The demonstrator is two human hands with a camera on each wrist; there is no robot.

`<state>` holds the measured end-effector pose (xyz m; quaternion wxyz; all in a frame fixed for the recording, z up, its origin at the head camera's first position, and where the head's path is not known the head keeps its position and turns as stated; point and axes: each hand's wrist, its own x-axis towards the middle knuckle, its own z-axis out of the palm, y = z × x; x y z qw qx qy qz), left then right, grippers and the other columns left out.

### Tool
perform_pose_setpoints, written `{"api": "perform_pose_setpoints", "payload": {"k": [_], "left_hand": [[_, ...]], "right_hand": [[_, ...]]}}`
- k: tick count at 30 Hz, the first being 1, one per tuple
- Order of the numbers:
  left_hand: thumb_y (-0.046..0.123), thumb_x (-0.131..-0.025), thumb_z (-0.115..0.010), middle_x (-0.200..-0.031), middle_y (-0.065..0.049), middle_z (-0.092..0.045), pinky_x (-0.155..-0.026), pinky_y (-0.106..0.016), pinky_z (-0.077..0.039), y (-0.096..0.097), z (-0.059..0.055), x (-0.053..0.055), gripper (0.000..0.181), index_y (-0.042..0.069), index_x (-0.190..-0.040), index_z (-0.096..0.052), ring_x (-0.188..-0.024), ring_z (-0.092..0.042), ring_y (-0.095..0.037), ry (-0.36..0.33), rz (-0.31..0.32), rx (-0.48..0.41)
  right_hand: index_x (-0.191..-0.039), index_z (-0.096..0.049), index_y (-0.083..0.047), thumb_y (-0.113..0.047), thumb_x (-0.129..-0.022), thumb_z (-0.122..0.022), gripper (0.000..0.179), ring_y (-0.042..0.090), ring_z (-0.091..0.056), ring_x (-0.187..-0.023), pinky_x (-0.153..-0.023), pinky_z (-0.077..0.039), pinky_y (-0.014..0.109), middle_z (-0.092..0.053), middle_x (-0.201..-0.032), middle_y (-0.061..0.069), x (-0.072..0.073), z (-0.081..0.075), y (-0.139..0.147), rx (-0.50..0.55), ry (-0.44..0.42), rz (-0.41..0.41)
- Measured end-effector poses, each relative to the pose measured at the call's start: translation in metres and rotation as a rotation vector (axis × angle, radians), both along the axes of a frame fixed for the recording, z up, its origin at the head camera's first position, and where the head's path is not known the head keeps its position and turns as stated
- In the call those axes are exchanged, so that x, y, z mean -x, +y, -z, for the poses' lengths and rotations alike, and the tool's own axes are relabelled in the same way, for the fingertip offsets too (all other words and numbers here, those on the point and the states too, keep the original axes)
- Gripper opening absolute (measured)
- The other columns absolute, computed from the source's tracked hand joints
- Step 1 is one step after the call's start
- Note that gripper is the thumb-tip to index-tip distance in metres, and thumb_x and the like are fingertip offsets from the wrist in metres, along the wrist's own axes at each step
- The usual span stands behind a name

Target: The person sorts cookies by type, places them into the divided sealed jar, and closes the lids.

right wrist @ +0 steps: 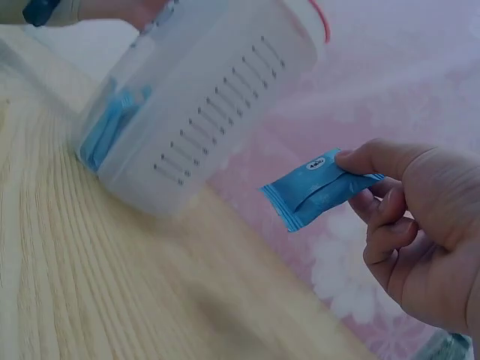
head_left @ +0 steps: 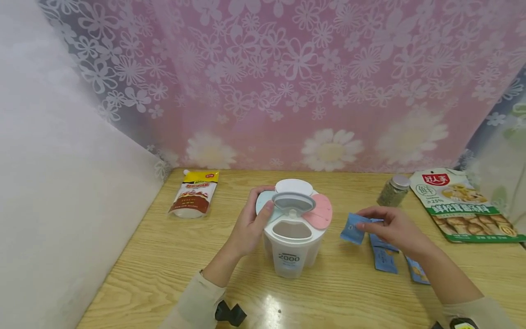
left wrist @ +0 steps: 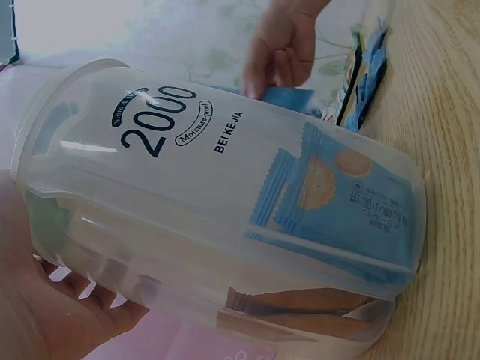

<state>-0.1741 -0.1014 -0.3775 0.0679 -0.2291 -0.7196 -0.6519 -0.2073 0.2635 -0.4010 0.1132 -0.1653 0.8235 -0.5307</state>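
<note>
A clear food storage container (head_left: pixel 289 265) with separate compartments stands upright on the table, marked 2000. Its front grey flap (head_left: pixel 294 202) is raised over an opening. My left hand (head_left: pixel 246 228) grips its left side near the top, thumb on the pale blue lid. Inside, blue biscuit packets (left wrist: pixel 352 202) lie at the bottom of one compartment and a brown packet (left wrist: pixel 307 311) in another. To the right of the container, my right hand (head_left: pixel 396 228) pinches a small blue packet (right wrist: pixel 315 187) between thumb and fingers, above the table and apart from the container.
More blue packets (head_left: pixel 385 260) lie on the table below my right hand. Behind it are a glass jar of dried herbs (head_left: pixel 392 194) and a large green-and-white mushroom bag (head_left: pixel 464 205). A spouted pouch (head_left: pixel 195 194) lies at the back left. A floral curtain (head_left: pixel 271 91) hangs behind.
</note>
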Motion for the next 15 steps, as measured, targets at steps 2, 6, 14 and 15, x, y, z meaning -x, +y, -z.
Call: {"api": "perform_pose_setpoints", "payload": {"k": [2,6,14,15], "left_hand": [[0.023,-0.107,-0.044,-0.134,-0.013,-0.053,-0.096,-0.027,-0.049,0.000,0.000,0.000,0.035,0.009,-0.139,-0.040,-0.116,-0.055,-0.018,0.004,-0.003,0.003],[0.022,-0.107,-0.044,-0.133,-0.013,-0.054,-0.095,-0.027,-0.049,0.000,0.000,0.001,0.036,0.008,-0.139,-0.041,-0.115,-0.055,-0.017,0.013,-0.007,0.005],[0.023,-0.107,-0.044,-0.133,-0.013,-0.053,-0.095,-0.027,-0.050,0.000,0.000,0.001,0.036,0.008,-0.139,-0.040,-0.115,-0.055,-0.017,0.020,0.003,0.003],[0.023,-0.107,-0.045,-0.133,-0.013,-0.054,-0.095,-0.027,-0.050,0.000,0.000,0.001,0.036,0.008,-0.139,-0.041,-0.115,-0.055,-0.017,0.020,0.002,0.006]], "right_hand": [[-0.119,-0.066,-0.006,-0.016,-0.096,-0.067,0.025,0.021,-0.023,-0.044,-0.041,-0.031,0.040,-0.044,-0.057,-0.014,-0.004,-0.009,-0.004,0.037,0.010,-0.004],[-0.116,-0.067,-0.010,-0.011,-0.097,-0.065,0.020,0.026,-0.022,-0.046,-0.040,-0.029,0.040,-0.038,-0.055,-0.008,-0.013,-0.027,-0.013,0.097,0.026,-0.023],[-0.110,-0.068,-0.015,0.006,-0.099,-0.051,0.029,0.023,-0.018,-0.051,-0.046,-0.022,0.039,-0.030,-0.061,0.002,-0.030,-0.052,-0.031,0.385,0.053,-0.110],[-0.110,-0.069,-0.014,0.009,-0.099,-0.049,0.032,0.023,-0.019,-0.051,-0.047,-0.021,0.038,-0.036,-0.062,-0.001,-0.033,-0.054,-0.034,0.445,0.058,-0.123]]}}
